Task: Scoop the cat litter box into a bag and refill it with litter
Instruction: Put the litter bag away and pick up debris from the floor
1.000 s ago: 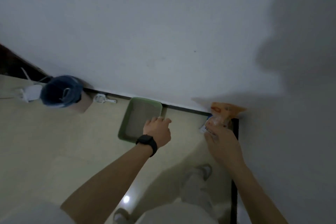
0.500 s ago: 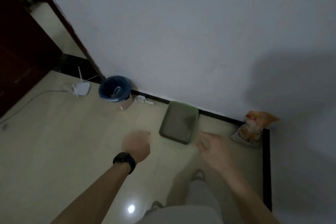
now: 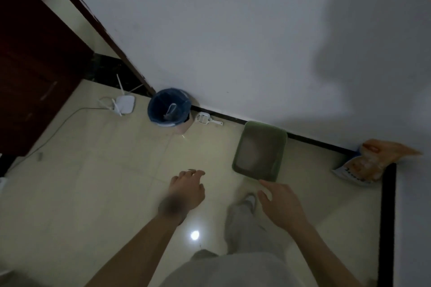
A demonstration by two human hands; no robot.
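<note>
We see scoop (image 3: 204, 118) on floor (image 3: 116, 170) by wall (image 3: 233, 53), between bin (image 3: 168, 107) and litter box (image 3: 260, 150), lying along wall, handle toward box. Straight ahead of our left hand (image 3: 186, 190), nearer than right hand (image 3: 279, 202). Both hands loose, empty.

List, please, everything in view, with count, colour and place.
litter box: one, green, on the floor by the wall
bin: one, blue-lined, by the wall, further left
scoop: one, white, by the skirting, between bin and litter box
litter bag: one, orange, in the right corner
router: one, white, left of the bin
door: one, dark red, far left
left grip: one, bare, empty, over the floor
right grip: one, bare, empty, near the litter box's front edge
</note>
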